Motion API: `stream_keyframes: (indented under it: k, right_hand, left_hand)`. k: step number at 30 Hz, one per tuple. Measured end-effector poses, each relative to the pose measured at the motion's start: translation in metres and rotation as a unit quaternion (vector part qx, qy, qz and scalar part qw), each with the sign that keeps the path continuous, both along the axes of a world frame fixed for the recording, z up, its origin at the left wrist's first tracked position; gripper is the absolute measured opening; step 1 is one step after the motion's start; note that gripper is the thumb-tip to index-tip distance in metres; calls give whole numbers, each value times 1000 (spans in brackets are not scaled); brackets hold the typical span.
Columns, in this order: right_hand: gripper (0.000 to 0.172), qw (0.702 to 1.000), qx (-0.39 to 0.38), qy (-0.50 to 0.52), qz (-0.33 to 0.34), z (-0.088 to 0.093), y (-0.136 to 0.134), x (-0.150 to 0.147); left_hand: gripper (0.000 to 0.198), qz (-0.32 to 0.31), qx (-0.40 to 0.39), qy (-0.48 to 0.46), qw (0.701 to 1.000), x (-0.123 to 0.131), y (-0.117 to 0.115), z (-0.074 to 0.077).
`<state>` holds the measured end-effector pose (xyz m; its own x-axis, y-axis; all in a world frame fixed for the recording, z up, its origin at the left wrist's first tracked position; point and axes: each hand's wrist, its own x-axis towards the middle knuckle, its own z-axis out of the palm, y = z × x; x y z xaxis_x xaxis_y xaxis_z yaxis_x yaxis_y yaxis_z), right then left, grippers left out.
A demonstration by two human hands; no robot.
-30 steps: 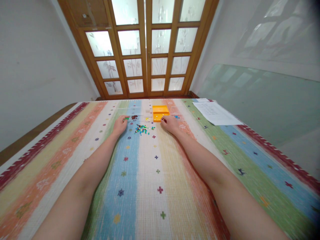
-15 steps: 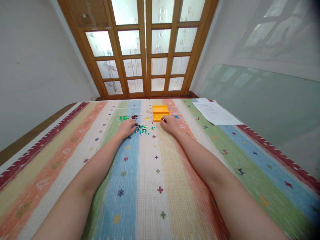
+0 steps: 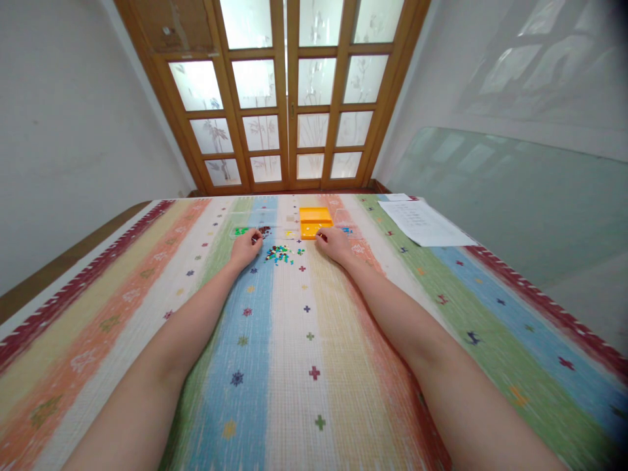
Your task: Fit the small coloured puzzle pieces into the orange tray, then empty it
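Hands working far along the striped-cloth counter (image 3: 314,366)
The orange plastic tray (image 3: 314,219) is being touched by the right hand (image 3: 334,243). The left hand (image 3: 245,247) is resting curled beside the multicoloured bead pile (image 3: 280,254). I cannot tell either grip's pinch. A sweeping wrist could scatter beads.

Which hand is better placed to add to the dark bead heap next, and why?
Likely the left hand: its fingertips are right beside the dark bead heap. The right hand rests at the orange tray, farther away.
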<state>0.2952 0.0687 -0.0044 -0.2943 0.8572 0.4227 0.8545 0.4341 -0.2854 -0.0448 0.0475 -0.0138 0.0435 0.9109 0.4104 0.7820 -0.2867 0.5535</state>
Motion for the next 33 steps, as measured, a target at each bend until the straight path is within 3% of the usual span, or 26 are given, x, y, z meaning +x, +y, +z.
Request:
stream_keyframes:
  k: [13,20,25,29,33]
  right_hand:
    - [23,1000,1,3,2,-1,1,0]
    - [22,1000,1,0,1,-1,1,0]
    - [23,1000,-7,0,0,1,-1,-1]
    - [23,1000,-7,0,-1,1,-1,-1]
    - [23,1000,-8,-4,2,1,0,-1]
  left_hand:
    - [28,1,-44,-163,986,-7,12,-7]
    - [61,-32,-62,-199,978,-7,14,-13]
    - [51,-29,-49,-120,991,-6,10,-11]
    - [33,-80,-7,4,997,-1,1,-3]
    - [30,-136,-6,78,988,6,-5,3]
